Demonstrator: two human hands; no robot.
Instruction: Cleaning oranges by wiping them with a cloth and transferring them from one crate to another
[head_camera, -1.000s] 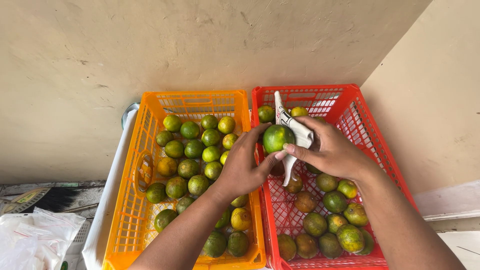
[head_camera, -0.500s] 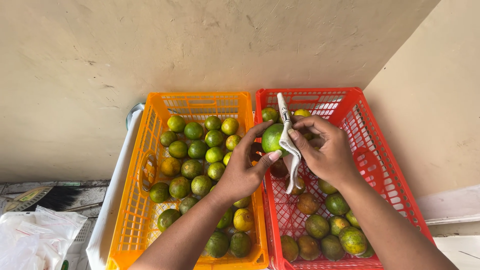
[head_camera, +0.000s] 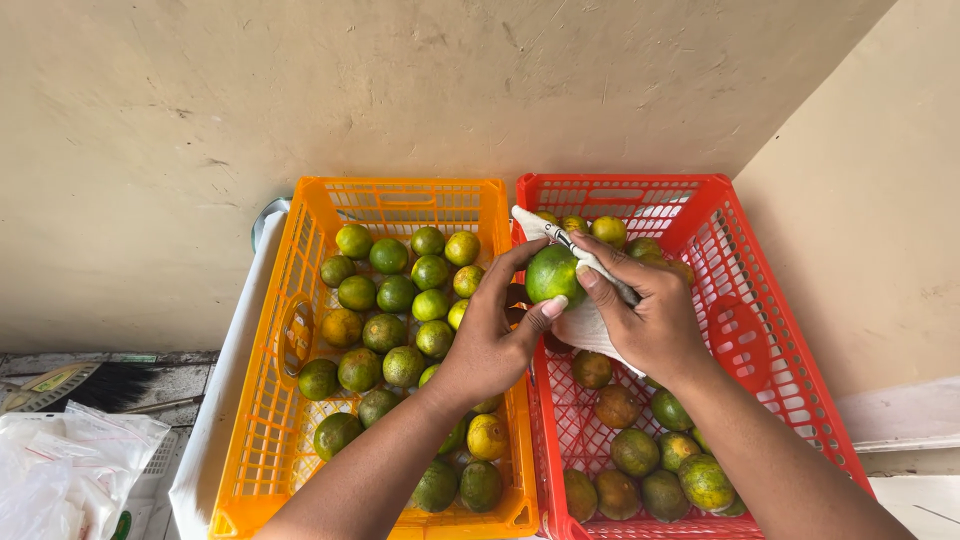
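Head view: a beige plastered wall (head_camera: 420, 90) fills the upper part of the scene, and a second wall face (head_camera: 870, 220) meets it at a corner on the right. Below the walls, a white trough-like stand (head_camera: 225, 400) carries two slatted plastic crates set side by side, with their long walls touching.

The orange crate (head_camera: 275, 400) stands on the left and holds many green and yellow-green citrus fruits (head_camera: 385, 295) in loose rows. The red crate (head_camera: 790, 330) stands on the right; a smaller lot of darker, duller fruits (head_camera: 640, 450) lies at its near end, and a few more lie at its far end. At lower left, beside the stand, lie a dark brush (head_camera: 110, 385) and a crumpled clear plastic bag (head_camera: 60, 470).

Both forearms enter from the bottom edge and converge above the shared crate walls. The left hand (head_camera: 490, 335) is curled, thumb and fingers pinching a green citrus fruit (head_camera: 553, 273) from its left and lower side. The right hand (head_camera: 645, 310) is closed on a white cloth (head_camera: 585, 325), with its fingers pressing the cloth against the right side of the fruit. One end of the cloth projects past the fruit toward the far-left corner of the red crate. The fruit is held in the air, just inside the red crate's left wall and clear of the fruits below.
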